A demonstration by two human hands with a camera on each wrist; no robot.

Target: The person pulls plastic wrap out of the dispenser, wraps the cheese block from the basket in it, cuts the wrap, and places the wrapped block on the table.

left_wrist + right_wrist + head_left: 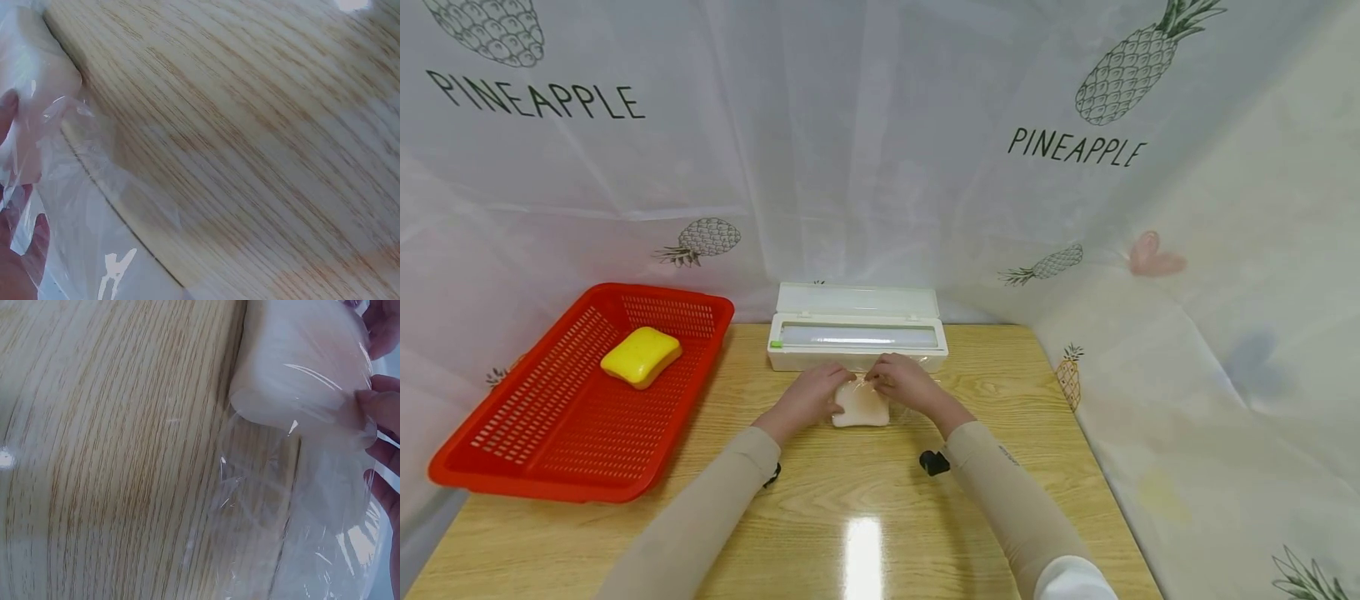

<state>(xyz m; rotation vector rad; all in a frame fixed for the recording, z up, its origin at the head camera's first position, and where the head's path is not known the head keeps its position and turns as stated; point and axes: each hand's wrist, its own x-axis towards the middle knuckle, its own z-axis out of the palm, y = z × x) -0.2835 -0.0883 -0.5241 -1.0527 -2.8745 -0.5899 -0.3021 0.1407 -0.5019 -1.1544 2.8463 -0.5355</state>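
At the frame's lower centre, the bread slice (862, 407) under clear film (325, 497) lies between the equally near left hand (805, 398) and right hand (910, 386), pinched at its left and upper-right edges.

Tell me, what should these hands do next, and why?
Probably fold the clear film beside the pale block inward over it: film covers the block's top, but spare film spreads over the table past its side, and the left hand and right hand are at its far corners.
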